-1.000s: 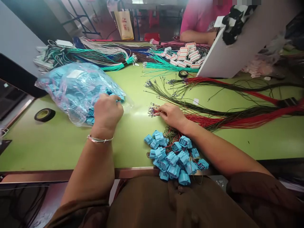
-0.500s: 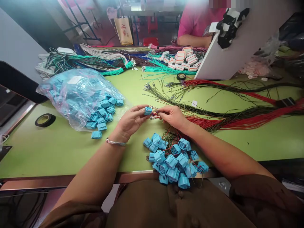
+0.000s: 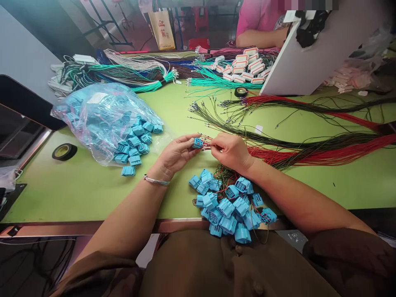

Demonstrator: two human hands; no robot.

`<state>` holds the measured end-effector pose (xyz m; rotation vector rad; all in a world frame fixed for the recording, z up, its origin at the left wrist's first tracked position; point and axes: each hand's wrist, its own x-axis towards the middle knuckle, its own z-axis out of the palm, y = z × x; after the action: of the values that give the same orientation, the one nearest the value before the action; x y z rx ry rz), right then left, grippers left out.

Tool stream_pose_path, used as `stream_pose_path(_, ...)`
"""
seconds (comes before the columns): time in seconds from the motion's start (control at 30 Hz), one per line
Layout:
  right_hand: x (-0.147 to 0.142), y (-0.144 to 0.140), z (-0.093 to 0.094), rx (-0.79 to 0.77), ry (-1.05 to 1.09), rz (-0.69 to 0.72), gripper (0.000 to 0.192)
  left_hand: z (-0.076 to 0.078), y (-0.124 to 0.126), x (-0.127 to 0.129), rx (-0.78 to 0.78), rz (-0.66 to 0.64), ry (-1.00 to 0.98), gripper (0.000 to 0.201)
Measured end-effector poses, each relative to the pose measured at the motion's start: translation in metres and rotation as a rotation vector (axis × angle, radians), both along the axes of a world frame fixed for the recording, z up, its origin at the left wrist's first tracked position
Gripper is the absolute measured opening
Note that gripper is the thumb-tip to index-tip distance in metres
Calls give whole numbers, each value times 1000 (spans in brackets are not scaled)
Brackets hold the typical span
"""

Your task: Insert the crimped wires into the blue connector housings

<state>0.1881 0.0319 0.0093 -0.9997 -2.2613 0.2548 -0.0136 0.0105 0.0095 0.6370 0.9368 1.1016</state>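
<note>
- Blue connector (image 3: 197, 142) is pinched in the left hand (image 3: 176, 154), above the tabletop (image 3: 77, 185) centre.
- Right hand (image 3: 230, 150), at its 3 o'clock, grips a wire (image 3: 206, 142); a slanted terminal could miss its cavity.
- Finished pile (image 3: 230, 204) at 6 o'clock could snag.

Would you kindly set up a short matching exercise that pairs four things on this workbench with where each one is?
Things:
1. single blue connector
2. roll of black tape
3. clear bag of connectors
4. white connectors

Places:
A. far side of the table, near the pink-sleeved person
B. left part of the table, near its edge
C. between the left hand and right hand
D. just right of the tape roll, spilling open

Pairs: 1-C, 2-B, 3-D, 4-A
</note>
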Motion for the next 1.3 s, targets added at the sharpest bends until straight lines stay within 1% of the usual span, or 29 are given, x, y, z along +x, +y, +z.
stream_pose_path(0.2, 1, -4, 3, 111, -222, -61, 23, -4, 0, -1, 4, -19, -3, 24)
stream_pose_path(0.3, 0, -5, 5, 162, -297, -78, 23, -5, 2, 0, 5, -10, -12, 23)
stream_pose_path(0.43, 1, -6, 5, 218, -331, -95, 24, -5, 2, 0, 23, -4, -38, 27)
stream_pose_path(0.6, 2, -7, 1, 404, -346, -86, 28, -7, 2, 0, 28, -7, -50, 29)
stream_pose_path(0.7, 2, -7, 0, 451, -332, -93, 29, -6, 2, 1, 14, -10, -53, 27)
stream_pose_path(0.77, 2, -7, 0, 438, -317, -100, 28, -6, 2, 1, 9, -9, -55, 26)
stream_pose_path(0.87, 2, -6, -3, 380, -263, -97, 28, -5, 1, 2, 10, -8, -57, 22)
stream_pose_path(1.03, 0, -2, -10, 227, -45, -22, 24, -7, 3, 0, 24, -5, -63, 20)
stream_pose_path(1.13, 0, -1, -13, 188, 66, 16, 19, -9, 4, -1, 26, 0, -55, 22)
stream_pose_path(1.2, -1, -1, -13, 189, 67, 23, 18, -10, 3, -1, 28, 1, -40, 24)
stream_pose_path(1.3, -1, -2, -11, 211, -9, -9, 18, -11, 2, 1, 44, -15, -16, 28)
